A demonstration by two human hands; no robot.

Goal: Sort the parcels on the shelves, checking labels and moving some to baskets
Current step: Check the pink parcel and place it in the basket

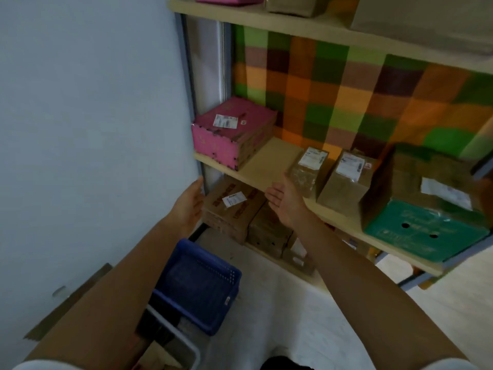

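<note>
A pink parcel (232, 132) with a white label sits at the left end of the middle shelf (266, 166). To its right stand a small taped parcel (306, 172), a brown box (346, 182) and a green-fronted box (424, 204). On the shelf below lies a brown carton (232, 206) with a label. My left hand (189, 204) is open, held out beside that carton's left side. My right hand (282, 198) is open, palm facing left, in front of the middle shelf's edge. Neither hand holds anything.
A blue basket (197, 284) stands on the floor below my left arm, with a white basket (173, 343) nearer me. More brown boxes (269, 233) fill the lower shelf. A checked cloth (346, 97) hangs behind the shelves. A white wall is on the left.
</note>
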